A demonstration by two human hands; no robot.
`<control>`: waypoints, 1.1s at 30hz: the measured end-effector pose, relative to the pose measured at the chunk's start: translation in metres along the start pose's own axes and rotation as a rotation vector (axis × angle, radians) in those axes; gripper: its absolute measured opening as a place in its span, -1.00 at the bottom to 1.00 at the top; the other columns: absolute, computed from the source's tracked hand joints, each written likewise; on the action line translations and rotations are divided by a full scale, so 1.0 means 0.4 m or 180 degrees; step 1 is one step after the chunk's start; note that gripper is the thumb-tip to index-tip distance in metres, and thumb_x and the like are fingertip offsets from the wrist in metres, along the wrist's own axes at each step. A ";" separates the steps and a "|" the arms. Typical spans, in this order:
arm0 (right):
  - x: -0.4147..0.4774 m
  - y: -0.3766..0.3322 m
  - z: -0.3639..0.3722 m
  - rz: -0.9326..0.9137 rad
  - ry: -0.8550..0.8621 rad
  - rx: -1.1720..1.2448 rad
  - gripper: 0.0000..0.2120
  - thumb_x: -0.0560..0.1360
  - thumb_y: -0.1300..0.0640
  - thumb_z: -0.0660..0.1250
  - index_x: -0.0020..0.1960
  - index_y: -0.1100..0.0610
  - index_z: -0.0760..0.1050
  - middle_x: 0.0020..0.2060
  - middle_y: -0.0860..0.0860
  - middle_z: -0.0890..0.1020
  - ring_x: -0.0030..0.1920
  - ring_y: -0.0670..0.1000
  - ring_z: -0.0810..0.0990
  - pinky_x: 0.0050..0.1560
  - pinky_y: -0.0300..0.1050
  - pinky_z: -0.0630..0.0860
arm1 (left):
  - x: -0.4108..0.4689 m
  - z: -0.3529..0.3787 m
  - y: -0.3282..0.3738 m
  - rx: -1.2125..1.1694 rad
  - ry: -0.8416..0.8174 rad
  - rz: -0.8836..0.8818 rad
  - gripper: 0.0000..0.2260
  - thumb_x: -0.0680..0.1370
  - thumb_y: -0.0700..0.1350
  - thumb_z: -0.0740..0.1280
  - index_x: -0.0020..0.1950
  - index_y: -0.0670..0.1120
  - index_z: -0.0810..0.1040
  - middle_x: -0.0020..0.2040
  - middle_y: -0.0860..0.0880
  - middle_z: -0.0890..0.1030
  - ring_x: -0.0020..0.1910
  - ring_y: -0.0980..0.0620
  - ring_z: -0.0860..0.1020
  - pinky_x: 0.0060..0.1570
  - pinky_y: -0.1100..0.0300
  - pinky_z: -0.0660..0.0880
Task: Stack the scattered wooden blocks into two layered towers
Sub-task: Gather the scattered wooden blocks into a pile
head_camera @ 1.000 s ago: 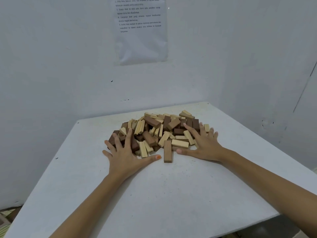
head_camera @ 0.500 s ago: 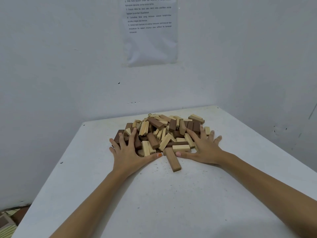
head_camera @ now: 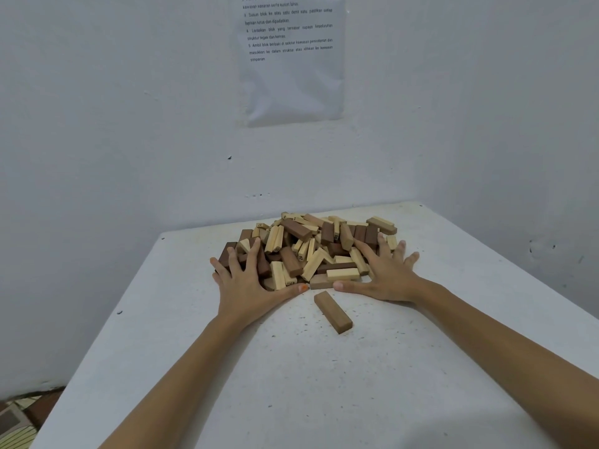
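Blocks (head_camera: 308,251), where do we see them?

We see them in one messy heap at the far end of the white worktop (head_camera: 291,384). Light ones and dark ones are all mixed up.

And our hands?

Our left hand (head_camera: 248,283) lies flat on the left side of the heap. Our right hand (head_camera: 387,277) lies flat on the right side. The fingers (head_camera: 232,259) are straight and spread apart. They grip nothing.

Is one block alone?

Yes. A brown block (head_camera: 333,312) lies flat just in front of the heap, near our right thumb. No hand touches it.

What hangs on the wall?

A sheet of paper (head_camera: 291,59) with print on it.
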State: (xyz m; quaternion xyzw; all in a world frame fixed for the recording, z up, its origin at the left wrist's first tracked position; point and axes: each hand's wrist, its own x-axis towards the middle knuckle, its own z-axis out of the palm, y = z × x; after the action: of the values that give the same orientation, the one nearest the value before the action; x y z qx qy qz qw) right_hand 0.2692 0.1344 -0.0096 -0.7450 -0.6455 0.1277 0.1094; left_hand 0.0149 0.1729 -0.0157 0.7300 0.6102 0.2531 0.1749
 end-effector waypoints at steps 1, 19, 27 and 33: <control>0.002 -0.001 -0.001 -0.0012 -0.0008 0.0021 0.08 0.14 -0.59 0.15 0.53 -0.27 -0.18 0.55 0.20 -0.25 0.45 0.47 -0.33 0.34 0.52 -0.29 | 0.001 0.000 0.001 0.0004 0.0002 0.0001 0.21 -0.05 0.60 0.16 0.53 0.23 -0.10 0.56 -0.14 -0.11 0.48 -0.28 -0.33 0.43 -0.26 -0.19; -0.067 -0.055 -0.058 -0.0667 0.0340 0.0934 0.04 0.24 -0.42 0.26 0.57 -0.08 -0.05 0.55 0.14 0.03 0.56 0.16 -0.11 0.48 0.25 -0.11 | -0.073 -0.058 0.014 -0.0274 0.0294 0.0455 -0.02 0.18 0.49 0.27 0.52 0.16 0.06 0.53 -0.06 0.10 0.53 -0.04 -0.04 0.45 -0.10 -0.07; -0.138 -0.107 -0.062 -0.1019 0.1244 0.1521 -0.65 0.51 -0.01 0.39 0.26 0.06 0.51 0.06 -0.11 0.47 0.18 -0.06 0.39 0.17 -0.21 0.28 | -0.153 -0.090 0.034 -0.1332 0.0663 0.0469 -0.72 0.55 -0.13 0.33 0.24 -0.13 0.47 0.13 -0.01 0.52 0.01 0.23 0.52 -0.11 0.49 0.41; -0.183 -0.150 -0.023 -0.0794 0.1065 0.1912 -0.91 0.54 0.14 0.36 0.02 0.13 0.59 -0.12 -0.02 0.60 -0.16 -0.15 0.50 -0.13 -0.30 0.41 | -0.201 -0.065 0.047 -0.1262 0.0545 0.0572 -0.85 0.51 -0.23 0.32 0.05 -0.07 0.58 0.04 0.06 0.59 -0.01 0.24 0.51 -0.17 0.47 0.37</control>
State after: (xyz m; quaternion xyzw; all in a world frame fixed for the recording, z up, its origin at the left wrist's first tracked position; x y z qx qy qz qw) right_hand 0.2063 0.0705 0.0224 -0.6057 -0.6383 0.1736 0.4421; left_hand 0.0048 0.0892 0.0033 0.7087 0.4938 0.4436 0.2392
